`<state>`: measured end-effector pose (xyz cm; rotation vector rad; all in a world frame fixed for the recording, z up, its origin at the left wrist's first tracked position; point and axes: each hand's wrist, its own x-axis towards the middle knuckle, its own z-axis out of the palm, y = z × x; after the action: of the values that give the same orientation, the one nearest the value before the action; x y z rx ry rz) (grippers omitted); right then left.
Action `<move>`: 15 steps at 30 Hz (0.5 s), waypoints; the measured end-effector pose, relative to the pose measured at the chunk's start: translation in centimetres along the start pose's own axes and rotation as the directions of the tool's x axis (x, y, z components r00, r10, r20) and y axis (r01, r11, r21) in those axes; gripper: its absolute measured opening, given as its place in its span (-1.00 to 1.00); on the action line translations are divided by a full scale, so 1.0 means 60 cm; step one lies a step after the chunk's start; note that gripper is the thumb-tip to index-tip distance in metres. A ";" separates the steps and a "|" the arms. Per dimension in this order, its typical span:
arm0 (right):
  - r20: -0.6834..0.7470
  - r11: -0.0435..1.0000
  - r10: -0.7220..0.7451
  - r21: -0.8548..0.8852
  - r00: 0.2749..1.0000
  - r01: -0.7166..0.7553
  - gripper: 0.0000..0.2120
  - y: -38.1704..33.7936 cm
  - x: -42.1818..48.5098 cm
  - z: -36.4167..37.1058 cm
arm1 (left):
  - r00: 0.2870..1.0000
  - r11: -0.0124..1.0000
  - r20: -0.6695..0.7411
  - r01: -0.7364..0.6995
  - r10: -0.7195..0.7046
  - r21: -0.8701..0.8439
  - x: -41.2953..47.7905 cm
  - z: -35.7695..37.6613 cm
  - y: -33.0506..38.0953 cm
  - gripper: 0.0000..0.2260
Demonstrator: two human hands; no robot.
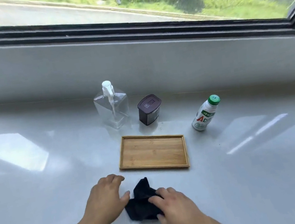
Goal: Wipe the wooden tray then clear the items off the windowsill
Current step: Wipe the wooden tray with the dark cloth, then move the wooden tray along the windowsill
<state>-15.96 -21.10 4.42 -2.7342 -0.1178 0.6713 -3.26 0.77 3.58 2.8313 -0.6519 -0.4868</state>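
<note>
Near edge of the windowsill (35, 169): right hand (175, 208) pinches the dark cloth (140, 204); left hand (106, 195) spread flat beside it. Step in hand — gathering the cloth. Next: carry it onto the empty wooden tray (152, 151) just beyond — bottles farther back.

Beyond the fingertips of the left hand (106, 197) the tray (152, 153) lies flat and low, with nothing standing on it. Past its far rim, three upright obstacles stand: pump bottle (112, 109) and dark jar (149, 109) close together, drink bottle (206, 113) well apart to the right. The windowsill (37, 179) is open left and right of the fingers. A dark cloth (141, 202) lies between the hands, under the fingers of the right hand (175, 205).
</note>
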 end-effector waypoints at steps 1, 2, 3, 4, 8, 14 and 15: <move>-0.014 1.000 0.023 0.006 1.000 -0.023 -0.50 0.009 -0.010 -0.005 | 0.999 1.000 0.031 -0.010 0.011 -0.008 -0.014 -0.001 0.002 -0.48; -0.035 0.998 0.055 0.017 0.998 -0.055 -0.49 0.019 -0.019 -0.009 | 0.998 1.000 0.065 -0.020 0.021 -0.017 -0.027 -0.001 0.004 -0.48; -0.063 0.995 0.098 0.040 0.993 -0.096 -0.49 0.029 -0.026 -0.010 | 0.995 0.999 0.095 -0.027 0.030 -0.030 -0.036 0.001 0.006 -0.48; -0.091 0.986 0.151 0.085 0.984 -0.143 -0.50 0.040 -0.031 -0.010 | 0.992 0.998 0.121 -0.027 0.033 -0.050 -0.043 0.004 0.007 -0.48; -0.101 0.754 0.491 0.547 0.865 -0.364 -0.51 0.081 -0.022 -0.026 | 0.986 0.946 0.149 0.111 -0.068 -0.304 -0.024 0.013 0.009 -0.46; 0.036 0.264 0.689 0.918 0.724 -0.297 -0.49 0.149 0.056 -0.095 | 0.916 0.604 0.196 0.380 -0.349 -0.701 0.115 -0.018 0.022 -0.42; 0.058 0.222 0.697 0.930 0.715 -0.293 -0.48 0.158 0.065 -0.105 | 0.898 0.536 0.228 0.412 -0.376 -0.737 0.137 -0.024 0.027 -0.43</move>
<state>-9.57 -31.26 4.87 -1.6454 1.0286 0.1661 3.57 -4.23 3.09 2.0817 0.2219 -0.6921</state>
